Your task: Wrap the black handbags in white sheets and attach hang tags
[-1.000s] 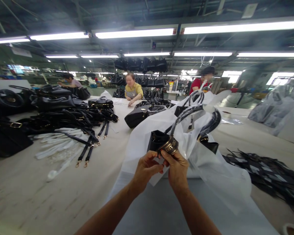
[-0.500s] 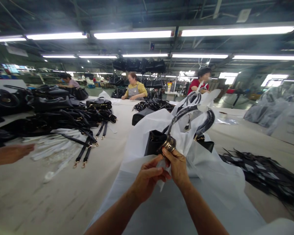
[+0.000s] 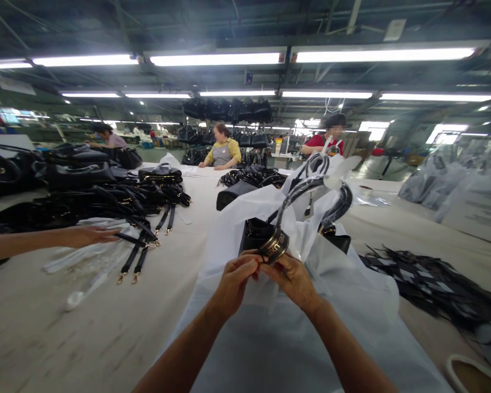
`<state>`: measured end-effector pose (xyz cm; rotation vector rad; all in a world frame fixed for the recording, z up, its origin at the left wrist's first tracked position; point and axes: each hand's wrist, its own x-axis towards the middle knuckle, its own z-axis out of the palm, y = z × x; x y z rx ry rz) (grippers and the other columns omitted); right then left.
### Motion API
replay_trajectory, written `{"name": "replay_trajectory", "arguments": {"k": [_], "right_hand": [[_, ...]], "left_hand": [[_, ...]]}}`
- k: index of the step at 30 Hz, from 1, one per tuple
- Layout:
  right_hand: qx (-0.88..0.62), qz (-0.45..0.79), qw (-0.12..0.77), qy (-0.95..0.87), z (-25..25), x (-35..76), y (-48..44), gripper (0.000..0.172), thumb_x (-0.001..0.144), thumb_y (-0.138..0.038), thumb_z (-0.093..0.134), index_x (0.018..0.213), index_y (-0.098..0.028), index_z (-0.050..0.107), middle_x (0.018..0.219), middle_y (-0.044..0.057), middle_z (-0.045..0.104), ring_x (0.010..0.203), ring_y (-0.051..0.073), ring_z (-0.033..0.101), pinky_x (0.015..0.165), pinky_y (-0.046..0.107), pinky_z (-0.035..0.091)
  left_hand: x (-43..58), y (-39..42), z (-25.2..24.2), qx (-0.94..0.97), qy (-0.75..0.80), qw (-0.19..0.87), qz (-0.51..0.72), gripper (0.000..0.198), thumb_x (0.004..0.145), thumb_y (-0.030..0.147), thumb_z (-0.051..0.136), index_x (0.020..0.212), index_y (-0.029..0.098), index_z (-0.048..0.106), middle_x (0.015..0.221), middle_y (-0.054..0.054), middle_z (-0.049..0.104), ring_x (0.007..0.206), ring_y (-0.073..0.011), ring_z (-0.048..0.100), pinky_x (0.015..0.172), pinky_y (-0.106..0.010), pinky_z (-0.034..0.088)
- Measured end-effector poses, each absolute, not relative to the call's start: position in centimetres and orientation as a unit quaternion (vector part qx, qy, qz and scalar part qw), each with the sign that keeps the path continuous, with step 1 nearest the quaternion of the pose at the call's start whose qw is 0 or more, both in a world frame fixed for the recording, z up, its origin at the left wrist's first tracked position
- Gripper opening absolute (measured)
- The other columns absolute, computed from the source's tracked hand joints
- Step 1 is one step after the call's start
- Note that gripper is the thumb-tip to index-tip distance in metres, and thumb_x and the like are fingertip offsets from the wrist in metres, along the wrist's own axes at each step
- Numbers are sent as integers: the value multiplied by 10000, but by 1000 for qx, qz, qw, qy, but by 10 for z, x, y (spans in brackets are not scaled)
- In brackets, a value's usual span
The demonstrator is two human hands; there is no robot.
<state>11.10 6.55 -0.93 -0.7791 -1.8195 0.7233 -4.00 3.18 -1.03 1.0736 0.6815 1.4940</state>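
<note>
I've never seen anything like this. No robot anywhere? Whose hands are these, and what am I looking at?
No robot, just a person's bare hands, seen by a camera worn on that person's head; every picture comes from there. The left hand and right hand meet at the lower end of a dark band with gold lettering. The right grips it; what the left pinches is hidden. Just behind is a black handbag partly covered by white wrapping. On the table, black straps with metal clips lie to the left, where another person's hand reaches in.
</note>
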Motion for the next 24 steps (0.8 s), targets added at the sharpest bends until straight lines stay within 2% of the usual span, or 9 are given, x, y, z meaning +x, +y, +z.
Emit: {"name": "replay_trajectory", "arguments": {"k": [2, 6, 11, 15, 18, 24], "right_hand": [[-312, 314, 498, -746, -12, 112, 69, 139, 750, -339, 674, 831, -239, 728, 742, 18, 626, 624, 156, 519, 565, 275, 420], [-312, 328, 531, -716, -15, 110, 72, 109, 740, -326, 680, 790, -244, 732, 732, 13, 638, 695, 175, 555, 634, 287, 455], [-276, 363, 509, -730, -12, 110, 75, 130, 742, -341, 680, 823, -257, 737, 811, 21, 663, 744, 186, 582, 683, 307, 483], [-268, 378, 493, -736, -8, 112, 77, 145, 761, -354, 666, 838, -249, 730, 768, 16, 653, 695, 175, 576, 640, 297, 480], [-274, 364, 507, -732, -7, 112, 78, 142, 767, -358, 660, 757, -232, 726, 753, 20, 638, 696, 167, 564, 653, 292, 470], [-308, 396, 553, -665, -17, 112, 75, 218, 712, -330, 709, 568, -196, 614, 691, 2, 567, 534, 111, 496, 486, 248, 409]], "left_hand": [[-39, 35, -11, 469, 277, 553, 630, 207, 684, 346, 688, 759, 163, 748, 944, -79, 597, 735, -142, 486, 605, -243, 395], [-39, 41, -10, 485, 276, 538, 632, 235, 671, 381, 709, 729, 155, 739, 904, -81, 609, 743, -152, 498, 615, -249, 409], [-44, 48, -9, 506, 289, 533, 613, 186, 662, 336, 735, 701, 155, 731, 876, -65, 600, 726, -137, 512, 622, -245, 419], [-46, 58, -14, 536, 310, 506, 600, 164, 675, 313, 730, 714, 154, 732, 896, -62, 598, 702, -132, 526, 617, -253, 441], [-49, 66, -15, 550, 326, 476, 603, 171, 691, 315, 703, 716, 149, 734, 869, -62, 609, 672, -131, 530, 619, -260, 460], [-66, 66, -8, 598, 403, 382, 578, 185, 713, 333, 655, 703, 165, 733, 859, -56, 607, 619, -124, 543, 598, -268, 489]]}}
